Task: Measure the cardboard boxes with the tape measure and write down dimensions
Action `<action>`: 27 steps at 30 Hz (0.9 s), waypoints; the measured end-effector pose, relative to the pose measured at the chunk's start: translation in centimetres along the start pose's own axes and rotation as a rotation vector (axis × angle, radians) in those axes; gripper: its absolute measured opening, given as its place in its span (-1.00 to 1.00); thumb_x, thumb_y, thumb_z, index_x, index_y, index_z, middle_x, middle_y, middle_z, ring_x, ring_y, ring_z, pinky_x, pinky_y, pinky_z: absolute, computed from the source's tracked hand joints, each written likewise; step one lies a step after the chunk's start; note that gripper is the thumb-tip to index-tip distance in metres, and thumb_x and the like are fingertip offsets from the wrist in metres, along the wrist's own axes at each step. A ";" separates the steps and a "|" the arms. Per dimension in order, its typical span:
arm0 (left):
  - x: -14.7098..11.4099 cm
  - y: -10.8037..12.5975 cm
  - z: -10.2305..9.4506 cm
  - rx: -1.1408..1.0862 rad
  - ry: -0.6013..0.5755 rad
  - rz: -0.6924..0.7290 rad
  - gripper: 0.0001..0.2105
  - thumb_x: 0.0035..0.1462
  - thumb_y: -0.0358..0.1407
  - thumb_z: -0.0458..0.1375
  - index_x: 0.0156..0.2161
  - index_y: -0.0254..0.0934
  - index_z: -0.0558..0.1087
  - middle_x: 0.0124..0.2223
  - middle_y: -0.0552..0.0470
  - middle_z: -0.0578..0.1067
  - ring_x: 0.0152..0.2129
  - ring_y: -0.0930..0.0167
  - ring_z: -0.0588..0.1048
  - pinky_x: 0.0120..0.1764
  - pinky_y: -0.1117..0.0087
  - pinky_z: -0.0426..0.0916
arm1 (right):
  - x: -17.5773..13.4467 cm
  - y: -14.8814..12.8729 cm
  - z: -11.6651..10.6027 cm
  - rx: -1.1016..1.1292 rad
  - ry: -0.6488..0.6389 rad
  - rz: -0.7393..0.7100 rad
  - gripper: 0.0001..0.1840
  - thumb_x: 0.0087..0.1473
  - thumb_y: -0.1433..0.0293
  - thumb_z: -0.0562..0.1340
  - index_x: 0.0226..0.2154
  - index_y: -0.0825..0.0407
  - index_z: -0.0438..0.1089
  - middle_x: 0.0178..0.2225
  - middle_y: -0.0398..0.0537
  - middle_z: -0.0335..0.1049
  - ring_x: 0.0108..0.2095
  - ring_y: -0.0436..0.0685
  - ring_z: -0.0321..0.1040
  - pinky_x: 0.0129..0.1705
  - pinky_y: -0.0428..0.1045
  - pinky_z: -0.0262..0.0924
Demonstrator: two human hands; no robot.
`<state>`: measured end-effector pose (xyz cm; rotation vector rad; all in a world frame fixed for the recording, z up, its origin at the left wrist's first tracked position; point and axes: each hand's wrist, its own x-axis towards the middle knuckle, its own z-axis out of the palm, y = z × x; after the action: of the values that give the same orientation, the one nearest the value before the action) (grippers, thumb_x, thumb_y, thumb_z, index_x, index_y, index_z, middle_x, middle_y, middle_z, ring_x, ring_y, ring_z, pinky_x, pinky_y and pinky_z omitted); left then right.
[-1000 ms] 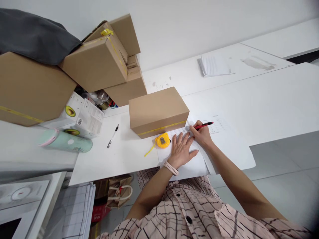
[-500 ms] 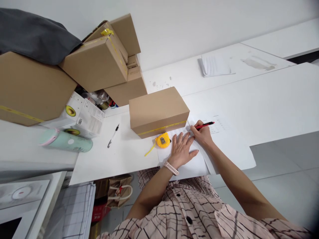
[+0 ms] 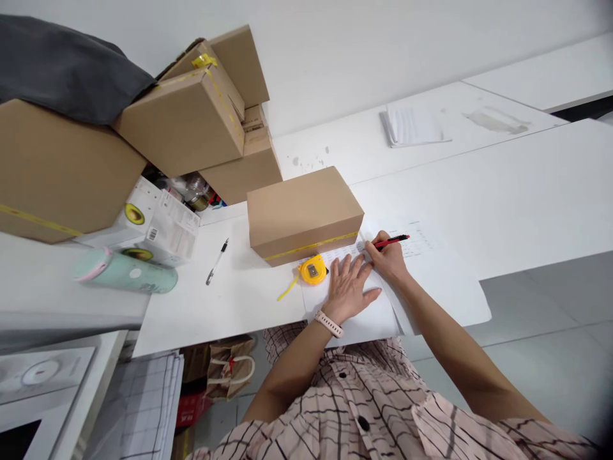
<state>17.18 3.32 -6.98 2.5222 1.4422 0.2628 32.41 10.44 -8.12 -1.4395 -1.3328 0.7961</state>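
Note:
My left hand (image 3: 348,290) lies flat with fingers spread on a white paper sheet (image 3: 366,322). In my right hand (image 3: 387,257) is a red and black pen (image 3: 393,241), its tip end down by the printed rows near the box's right corner. The writing point itself is hidden by my fingers. A closed cardboard box (image 3: 306,211) with yellow tape along its side stands just beyond my hands, partly over the printed sheet. Beside my left fingertips sits a yellow tape measure (image 3: 313,270), a short bit of its blade sticking out to the left.
A clear pen (image 3: 218,260) lies left of the box. Farther left are a mint-green bottle (image 3: 138,273), white avocado-print cartons (image 3: 170,227) and stacked cardboard boxes (image 3: 186,121). A paper stack (image 3: 414,126) rests at the back. The table's front edge runs close to my body.
Both hands stay almost in place. The pen in my right hand has shifted very slightly; the box and tape measure look unmoved.

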 end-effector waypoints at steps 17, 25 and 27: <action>-0.1 -0.2 0.3 -0.018 0.086 0.027 -0.44 0.35 0.04 0.08 0.34 -0.15 0.29 0.43 -0.06 0.24 0.38 0.03 0.15 0.36 -0.20 0.04 | 0.1 4.6 -7.4 -0.785 0.028 -0.339 -0.44 0.09 0.53 0.07 0.12 -0.04 0.42 -0.04 0.18 0.42 -0.04 0.37 0.28 -0.10 0.19 0.28; -4.4 -2.0 -1.1 -0.140 0.551 -0.180 -0.80 0.34 -0.30 0.09 -0.04 -0.22 0.52 0.07 -0.18 0.55 0.09 0.18 0.46 0.22 0.05 0.30 | 0.3 5.4 -6.7 -0.751 0.108 -0.343 -0.44 0.14 0.59 -0.01 0.09 0.02 0.44 -0.07 0.16 0.49 -0.06 0.34 0.29 -0.06 0.18 0.27; -5.5 -3.4 -1.5 -0.110 0.619 -0.310 -0.73 0.27 -0.30 0.18 0.06 -0.25 0.45 0.17 -0.25 0.48 0.16 0.10 0.40 0.24 -0.04 0.26 | 0.4 5.4 -6.6 -0.739 0.111 -0.342 -0.51 0.18 0.56 -0.01 0.05 0.03 0.47 -0.08 0.17 0.50 -0.07 0.34 0.30 -0.07 0.18 0.27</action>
<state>11.23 0.42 -6.68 2.1735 1.9313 1.1011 40.42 9.85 -11.10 -1.6970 -1.8201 -0.0259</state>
